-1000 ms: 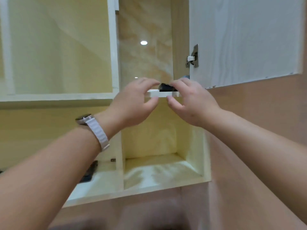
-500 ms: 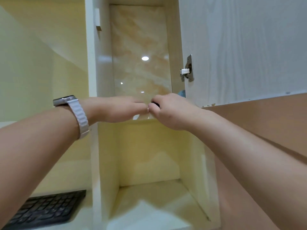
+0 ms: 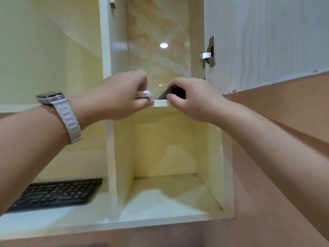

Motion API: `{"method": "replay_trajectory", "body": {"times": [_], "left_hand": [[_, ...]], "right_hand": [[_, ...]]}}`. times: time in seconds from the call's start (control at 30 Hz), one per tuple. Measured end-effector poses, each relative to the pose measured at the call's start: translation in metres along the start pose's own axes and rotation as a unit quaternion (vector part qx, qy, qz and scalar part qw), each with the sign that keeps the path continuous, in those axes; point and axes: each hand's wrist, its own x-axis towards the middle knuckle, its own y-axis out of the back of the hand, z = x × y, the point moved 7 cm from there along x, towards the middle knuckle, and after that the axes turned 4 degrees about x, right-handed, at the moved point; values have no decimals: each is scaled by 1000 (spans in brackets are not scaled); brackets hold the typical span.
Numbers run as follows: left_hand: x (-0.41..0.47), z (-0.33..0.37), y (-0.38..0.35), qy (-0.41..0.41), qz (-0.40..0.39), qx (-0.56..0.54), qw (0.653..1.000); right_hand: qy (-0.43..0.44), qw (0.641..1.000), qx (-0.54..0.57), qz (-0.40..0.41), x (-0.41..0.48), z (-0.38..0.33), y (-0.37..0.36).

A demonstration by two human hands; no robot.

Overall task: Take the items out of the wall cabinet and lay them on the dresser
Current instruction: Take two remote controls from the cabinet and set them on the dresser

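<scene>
The wall cabinet has an upper shelf [image 3: 160, 103] whose white front edge shows between my hands. My left hand [image 3: 122, 93], with a silver watch on its wrist, is closed around a small white item [image 3: 146, 93] at the shelf's left side. My right hand [image 3: 194, 98] grips a black item [image 3: 173, 92] that tilts up off the shelf edge. Both items are largely hidden by my fingers. The dresser is out of view.
The cabinet door [image 3: 267, 36] stands open on the right, with a metal hinge [image 3: 208, 54]. A black keyboard [image 3: 57, 193] lies in the lower left compartment. The lower right compartment [image 3: 169, 193] holds nothing visible. A pinkish wall [image 3: 284, 157] runs along the right.
My hands have drawn apart at the shelf edge. The left one now holds a white item and the right one has tipped a black item up off the shelf.
</scene>
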Motion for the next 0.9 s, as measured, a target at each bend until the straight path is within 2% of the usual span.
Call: {"method": "replay_trajectory", "body": {"times": [0.23, 0.33, 0.43, 0.53, 0.7, 0.9], "left_hand": [[-15, -3, 16, -13, 84, 36, 996], [-27, -4, 24, -11, 154, 27, 988], [-42, -6, 31, 29, 227, -15, 973], [-56, -5, 30, 65, 271, -50, 959], [-70, -11, 16, 142, 265, -116, 947], [-85, -12, 4, 182, 258, -170, 933]], "right_hand": [[101, 982, -68, 143, -13, -15, 8], [92, 973, 9, 213, -24, -17, 18], [57, 962, 60, 260, -37, -14, 23], [11, 958, 94, 271, -49, -10, 21], [-65, 940, 153, 299, -71, -7, 25], [-80, 965, 84, 234, -90, -4, 3]]}}
